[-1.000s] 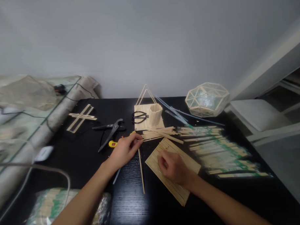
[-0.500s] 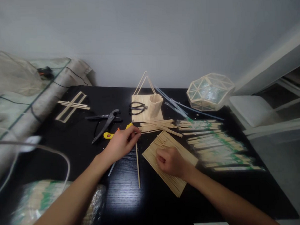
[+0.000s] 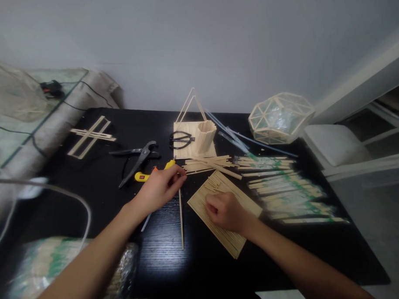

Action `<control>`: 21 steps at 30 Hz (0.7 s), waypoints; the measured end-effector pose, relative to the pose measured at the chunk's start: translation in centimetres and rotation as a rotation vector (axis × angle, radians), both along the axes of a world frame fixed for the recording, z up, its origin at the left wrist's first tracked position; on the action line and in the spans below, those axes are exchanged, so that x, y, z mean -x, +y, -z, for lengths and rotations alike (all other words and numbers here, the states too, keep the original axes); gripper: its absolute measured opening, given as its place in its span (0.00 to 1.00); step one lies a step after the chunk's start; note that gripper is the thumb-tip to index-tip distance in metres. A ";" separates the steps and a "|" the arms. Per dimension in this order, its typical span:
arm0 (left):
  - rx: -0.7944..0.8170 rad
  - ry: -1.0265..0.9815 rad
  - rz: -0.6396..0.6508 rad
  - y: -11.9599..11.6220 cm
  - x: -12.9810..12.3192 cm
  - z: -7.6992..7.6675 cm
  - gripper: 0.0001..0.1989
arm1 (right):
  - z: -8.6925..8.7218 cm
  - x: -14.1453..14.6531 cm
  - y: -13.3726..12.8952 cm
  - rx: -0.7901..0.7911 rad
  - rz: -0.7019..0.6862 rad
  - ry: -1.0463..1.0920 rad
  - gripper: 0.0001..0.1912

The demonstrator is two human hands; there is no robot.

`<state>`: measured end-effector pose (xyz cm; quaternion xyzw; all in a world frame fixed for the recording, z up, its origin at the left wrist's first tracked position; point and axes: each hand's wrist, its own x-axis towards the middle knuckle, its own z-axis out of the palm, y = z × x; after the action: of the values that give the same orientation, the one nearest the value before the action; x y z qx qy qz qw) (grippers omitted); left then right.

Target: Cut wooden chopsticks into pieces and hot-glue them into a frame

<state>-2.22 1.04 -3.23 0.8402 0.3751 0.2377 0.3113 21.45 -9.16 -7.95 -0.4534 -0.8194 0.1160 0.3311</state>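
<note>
My left hand is closed, thumb and fingertips together beside a pile of thin wooden sticks. Whatever it pinches is too small to make out. A single stick lies below its thumb, its upper end hidden by the hand. Behind the wrist is a yellow-handled glue gun. My right hand is closed over a flat panel of wooden sticks; its fingertips are curled under, so what they hold is hidden. Short stick pieces lie on the panel's upper part.
Pliers lie at the left. Black-handled scissors rest by a stick-built cup on a wooden base. Bagged sticks spread at the right, and a faceted stick frame stands behind. A white cable arches at the left.
The view has shifted slightly, so things appear a little higher and further left. Both hands keep nearly the same pose and place.
</note>
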 end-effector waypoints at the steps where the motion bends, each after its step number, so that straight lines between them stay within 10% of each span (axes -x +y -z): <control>1: 0.004 0.004 -0.001 0.0 0.0 0.0 0.06 | 0.0 0.0 0.0 0.004 0.001 -0.003 0.13; 21: -0.016 0.013 -0.003 0.2 0.1 0.1 0.06 | 0.1 0.0 0.0 0.035 0.005 -0.033 0.12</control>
<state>-2.34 1.26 -3.37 0.8435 0.3767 0.2357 0.3018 21.40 -9.16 -8.01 -0.4630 -0.8215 0.1219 0.3098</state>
